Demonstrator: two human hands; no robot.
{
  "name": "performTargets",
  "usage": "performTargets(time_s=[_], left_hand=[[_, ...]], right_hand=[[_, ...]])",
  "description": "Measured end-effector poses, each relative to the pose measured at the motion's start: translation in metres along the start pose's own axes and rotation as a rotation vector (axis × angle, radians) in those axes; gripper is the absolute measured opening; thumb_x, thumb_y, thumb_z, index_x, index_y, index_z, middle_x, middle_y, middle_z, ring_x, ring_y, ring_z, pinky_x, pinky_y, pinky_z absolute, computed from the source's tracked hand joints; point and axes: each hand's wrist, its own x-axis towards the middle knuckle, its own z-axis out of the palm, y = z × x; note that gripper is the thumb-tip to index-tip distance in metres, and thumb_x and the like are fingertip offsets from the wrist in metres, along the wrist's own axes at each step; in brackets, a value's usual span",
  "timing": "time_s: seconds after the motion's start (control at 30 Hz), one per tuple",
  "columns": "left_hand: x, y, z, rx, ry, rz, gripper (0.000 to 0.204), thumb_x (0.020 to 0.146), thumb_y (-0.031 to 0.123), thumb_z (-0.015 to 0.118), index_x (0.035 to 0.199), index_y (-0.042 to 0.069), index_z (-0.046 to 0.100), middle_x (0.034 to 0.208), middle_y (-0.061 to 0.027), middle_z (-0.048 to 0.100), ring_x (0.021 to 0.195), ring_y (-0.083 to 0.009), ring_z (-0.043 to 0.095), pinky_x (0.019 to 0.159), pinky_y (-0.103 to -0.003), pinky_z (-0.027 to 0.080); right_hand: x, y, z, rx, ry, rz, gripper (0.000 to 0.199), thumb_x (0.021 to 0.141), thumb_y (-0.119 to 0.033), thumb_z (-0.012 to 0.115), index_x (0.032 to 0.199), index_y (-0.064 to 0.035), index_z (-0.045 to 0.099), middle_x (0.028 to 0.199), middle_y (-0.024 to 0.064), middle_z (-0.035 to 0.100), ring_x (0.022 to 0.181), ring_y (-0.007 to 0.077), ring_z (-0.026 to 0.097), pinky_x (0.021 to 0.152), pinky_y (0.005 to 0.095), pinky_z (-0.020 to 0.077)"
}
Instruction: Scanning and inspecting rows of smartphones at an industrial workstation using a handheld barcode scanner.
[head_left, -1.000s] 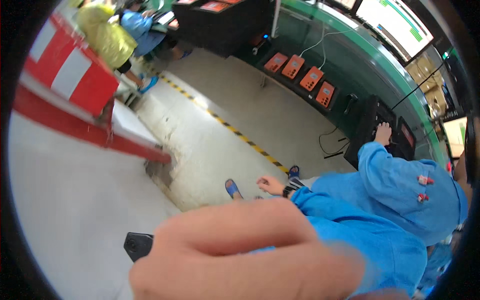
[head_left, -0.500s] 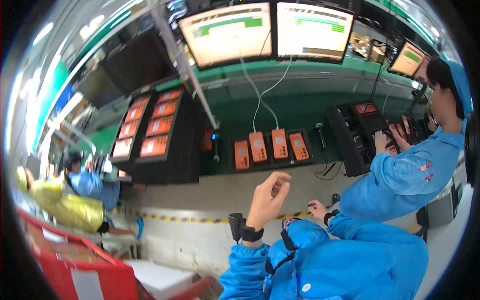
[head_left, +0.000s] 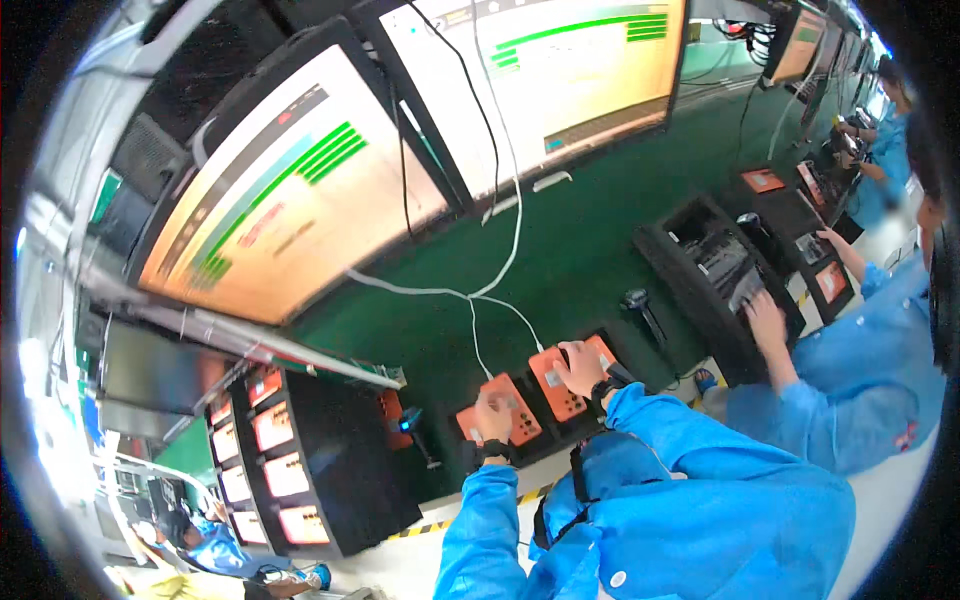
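Left hand is laid on an orange device, fingers spread flat over its top. Right hand is pressed on the next orange device, fingers curled; grip cannot be told. Both devices are lying on the green tabletop, cables attached; handling appears just started.

Orange devices matt plastic; bench top matt green; sleeves smooth cloth.

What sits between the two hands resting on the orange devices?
In the head view, the left hand lies on one orange device and the right hand on the next orange device. Between them show only those devices' faces and a dark gap.
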Motion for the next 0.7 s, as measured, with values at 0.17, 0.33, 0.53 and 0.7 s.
performTargets(time_s=[0.17, 0.33, 0.53, 0.7], left_hand=[[0.056, -0.026, 0.028, 0.724, 0.107, -0.097, 0.034, 0.085, 0.039, 0.051, 0.1, 0.011, 0.065, 0.104, -0.0078, 0.063, 0.125, -0.0311, 0.036, 0.095, -0.058, 0.028], [0.065, -0.026, 0.032, 0.637, 0.235, 0.124, 0.025, 0.091, 0.026, 0.045, 0.086, 0.008, 0.062, 0.088, -0.012, 0.066, 0.107, -0.0325, 0.052, 0.087, -0.049, 0.038], [0.037, -0.01, 0.041, 0.445, 0.188, -0.038, 0.019, 0.094, 0.021, 0.044, 0.081, 0.007, 0.048, 0.056, -0.0194, 0.056, 0.057, -0.0425, 0.055, 0.052, -0.051, 0.04], [0.016, -0.002, 0.021, 0.255, 0.384, 0.299, 0.021, 0.09, 0.013, 0.045, 0.099, -0.001, 0.057, 0.097, -0.0228, 0.059, 0.093, -0.0404, 0.053, 0.079, -0.049, 0.041]], right_hand=[[0.057, -0.033, 0.014, -0.238, -0.25, 0.058, 0.03, 0.084, -0.031, 0.057, 0.095, -0.0039, 0.064, 0.109, 0.0116, 0.054, 0.108, 0.0312, 0.044, 0.093, 0.0428, 0.0327], [0.062, -0.033, 0.036, -0.159, -0.029, -0.183, 0.02, 0.09, -0.024, 0.051, 0.08, -0.0079, 0.055, 0.078, 0.0089, 0.061, 0.091, 0.0275, 0.057, 0.074, 0.0444, 0.0425], [0.046, -0.052, 0.028, -0.181, -0.432, 0.184, 0.016, 0.092, -0.024, 0.048, 0.086, -0.0094, 0.047, 0.066, 0.0119, 0.06, 0.064, 0.0325, 0.061, 0.052, 0.0465, 0.0436], [0.016, -0.032, 0.008, -0.133, -0.11, -0.065, 0.013, 0.087, -0.021, 0.053, 0.086, -0.008, 0.054, 0.092, 0.0136, 0.059, 0.093, 0.0348, 0.054, 0.074, 0.0483, 0.041]])
